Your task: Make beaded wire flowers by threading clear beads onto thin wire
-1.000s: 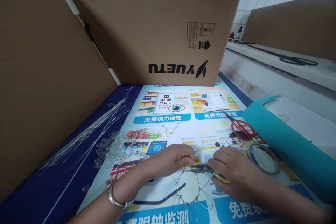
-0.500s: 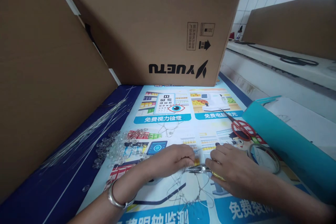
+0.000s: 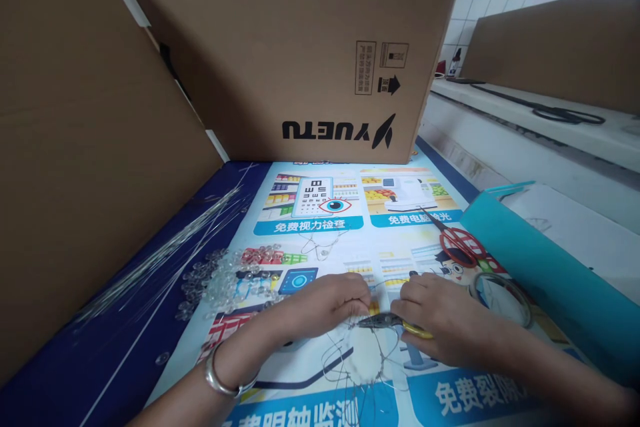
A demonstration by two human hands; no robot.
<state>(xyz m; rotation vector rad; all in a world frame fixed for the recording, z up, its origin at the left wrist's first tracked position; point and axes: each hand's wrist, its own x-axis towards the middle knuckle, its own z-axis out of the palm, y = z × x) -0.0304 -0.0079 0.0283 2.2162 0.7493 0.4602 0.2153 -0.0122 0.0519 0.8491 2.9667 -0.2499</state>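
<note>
A big brown cardboard box (image 3: pixel 280 47) stands across the back of the table, its YUETU lettering upside down from where I am. In front of it, over a dark blue cover (image 3: pixel 145 347), lies an eye-care poster (image 3: pixel 367 247) in Chinese print. A turquoise folder-like board (image 3: pixel 545 280) leans along the right side, and a sheaf of straight, thin wires (image 3: pixel 165 252) runs down the left.

The person's right hand (image 3: pixel 443 310) is curled around the yellow handles of some pliers, palm down. The left hand (image 3: pixel 330 303) has its fingers folded in and its thumb and forefinger pinched together on the top edge of a looped wire frame (image 3: pixel 379 355), lying on the poster just below both hands.

Red-handled scissors (image 3: pixel 460 245) lie beyond the right hand, with a coil (image 3: pixel 529 310) just nearer. The pliers (image 3: pixel 377 321) point left, tips right by the pinching fingers; I can't tell whether they bite any wire. A silver bangle (image 3: pixel 216 377) circles the left wrist. Smallest are the clear glassy beads (image 3: pixel 220 280), heaped left of the left hand.
</note>
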